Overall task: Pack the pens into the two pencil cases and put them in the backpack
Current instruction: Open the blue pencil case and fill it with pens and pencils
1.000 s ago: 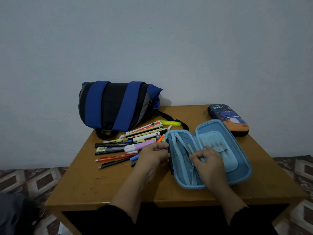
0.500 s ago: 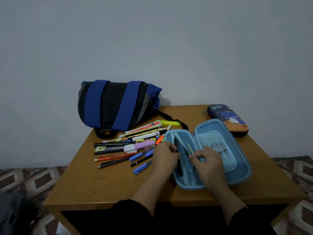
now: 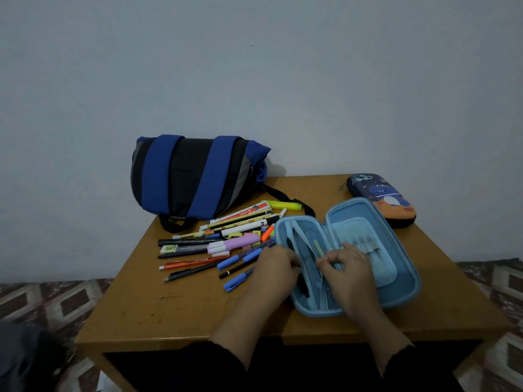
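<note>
Counting cases: two pencil cases, blue one (image 3: 365,219) open near the table's (image 3: 169,306) front edge, dark one (image 3: 382,199) zipped at the back right corner.
Backpacks: one backpack (image 3: 195,176), back left corner.
Hands: left hand (image 3: 276,267) gripped a black pen (image 3: 301,284); right hand (image 3: 343,264) pinched the mesh pocket (image 3: 329,295).

Table (image 3: 175,306) — backpack (image 3: 195,176), pens (image 3: 215,244), cases (image 3: 368,250)

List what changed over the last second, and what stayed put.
The left hand moved right from the pen pile to the open light-blue case's left edge, carrying a dark pen into the mesh side; blue pens it had covered now show. The right hand stayed on the mesh pocket. Backpack and patterned case stayed put.
</note>
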